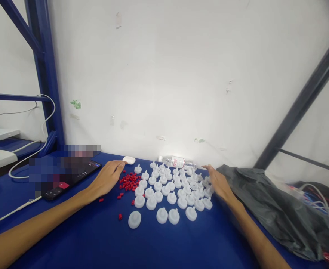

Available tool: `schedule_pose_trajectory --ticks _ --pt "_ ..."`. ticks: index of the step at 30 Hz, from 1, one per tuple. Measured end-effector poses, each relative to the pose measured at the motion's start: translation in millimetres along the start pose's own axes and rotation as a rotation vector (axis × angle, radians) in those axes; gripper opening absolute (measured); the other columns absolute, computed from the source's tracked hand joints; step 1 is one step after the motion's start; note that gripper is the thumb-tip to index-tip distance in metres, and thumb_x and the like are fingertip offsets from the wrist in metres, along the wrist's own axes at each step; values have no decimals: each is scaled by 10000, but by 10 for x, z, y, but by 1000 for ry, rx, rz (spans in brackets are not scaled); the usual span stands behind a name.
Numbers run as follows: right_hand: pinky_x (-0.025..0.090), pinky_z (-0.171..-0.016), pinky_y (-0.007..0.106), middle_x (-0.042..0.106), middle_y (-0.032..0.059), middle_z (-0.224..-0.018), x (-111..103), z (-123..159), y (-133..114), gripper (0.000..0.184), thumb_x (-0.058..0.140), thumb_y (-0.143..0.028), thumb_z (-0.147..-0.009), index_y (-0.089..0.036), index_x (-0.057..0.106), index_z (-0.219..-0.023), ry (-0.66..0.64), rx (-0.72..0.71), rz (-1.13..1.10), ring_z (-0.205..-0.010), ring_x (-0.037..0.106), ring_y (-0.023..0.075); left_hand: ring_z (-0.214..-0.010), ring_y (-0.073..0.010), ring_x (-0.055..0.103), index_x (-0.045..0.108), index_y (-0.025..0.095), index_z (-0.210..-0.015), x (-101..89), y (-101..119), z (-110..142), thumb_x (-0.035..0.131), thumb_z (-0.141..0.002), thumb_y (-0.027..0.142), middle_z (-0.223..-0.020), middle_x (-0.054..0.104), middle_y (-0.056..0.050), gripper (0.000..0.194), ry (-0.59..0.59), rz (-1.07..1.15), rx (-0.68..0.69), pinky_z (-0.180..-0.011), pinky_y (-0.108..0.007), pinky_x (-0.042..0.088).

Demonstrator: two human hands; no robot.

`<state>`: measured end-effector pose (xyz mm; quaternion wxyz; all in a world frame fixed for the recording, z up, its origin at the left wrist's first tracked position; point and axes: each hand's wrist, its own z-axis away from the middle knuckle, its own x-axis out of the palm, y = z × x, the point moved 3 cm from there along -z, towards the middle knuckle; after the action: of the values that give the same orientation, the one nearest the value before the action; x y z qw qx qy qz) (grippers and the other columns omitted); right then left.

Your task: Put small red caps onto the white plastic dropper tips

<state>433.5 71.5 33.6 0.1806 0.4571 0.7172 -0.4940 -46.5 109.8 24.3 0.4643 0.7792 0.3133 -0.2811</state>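
Note:
My left hand (110, 177) rests on the blue table, left of a pile of small red plastic pieces (129, 182). Its fingers are stretched forward with nothing visible in them, and their tips reach a small white rounded case (129, 160). Across from it, my right hand (219, 181) lies at the right edge of a spread of several white plastic caps with thin nozzles (171, 198). The index finger there is extended, and the other fingers are partly hidden. Behind the caps a clear plastic bottle (177, 161) lies on its side against the wall.
A dark tablet or phone (71, 181) with a white cable lies on the left, partly pixelated. Blue metal posts (48, 74) stand behind it. A dark grey plastic bag (268, 201) covers the right side, with coloured wires (316, 198) beyond. The white wall (164, 74) borders the back.

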Motion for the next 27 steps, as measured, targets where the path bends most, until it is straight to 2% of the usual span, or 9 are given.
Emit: schedule_pose_trajectory --ticks 4,8,14,16,21,24,27 --pt "502 -1294 536 856 165 -1292 135 44 -34 859 246 -817 -1096 -215 847 -1220 -79 -17 -74 -1412 727 386 -1425 -347 717 772 130 -1336 39 1 8 285 -1105 456 -1468 808 -191 630 -39 24 -14 -1305 -511 496" --pt "477 -1317 528 846 159 -1362 202 58 -50 847 290 -844 -1102 -235 867 -1216 -130 -35 -134 -1461 701 409 -1444 -347 710 773 141 -1359 31 9 15 285 -1121 479 -1510 792 -181 640 -72 49 -6 -1317 -528 491" --pt "449 -1336 584 850 141 -1368 157 -20 90 994 139 -916 -1067 -252 864 -1216 -70 23 -166 -1425 725 392 -1457 -316 708 734 170 -1450 31 2 34 266 -1158 503 -1582 752 -156 645 -105 53 27 -1337 -515 483" --pt "454 -1331 573 851 144 -1366 119 -43 151 1002 124 -907 -1066 -249 870 -1189 -48 50 -151 -1416 729 390 -1522 -315 664 723 178 -1481 47 -20 26 280 -1161 517 -1632 717 -149 643 -124 41 37 -1370 -514 445" --pt "494 -1291 514 868 163 -1296 54 -78 305 950 102 -752 -1112 -218 887 -1128 1 114 -66 -1402 736 379 -1708 -334 457 693 185 -1553 111 -145 -40 285 -1144 533 -1763 597 -141 674 -167 -7 30 -1452 -572 282" --pt "519 -1248 449 877 188 -1190 57 -96 390 871 121 -602 -1146 -192 884 -1053 26 145 -20 -1331 772 349 -1729 -323 426 674 213 -1587 163 -232 -69 262 -1142 576 -1789 572 -115 707 -202 -28 20 -1459 -558 269" --pt "544 -1175 400 883 169 -1140 65 -115 473 724 244 -525 -1148 -211 875 -985 39 175 48 -1236 806 331 -1750 -325 389 628 209 -1638 204 -309 -80 225 -1143 600 -1806 548 -111 748 -222 -52 -14 -1456 -563 272"
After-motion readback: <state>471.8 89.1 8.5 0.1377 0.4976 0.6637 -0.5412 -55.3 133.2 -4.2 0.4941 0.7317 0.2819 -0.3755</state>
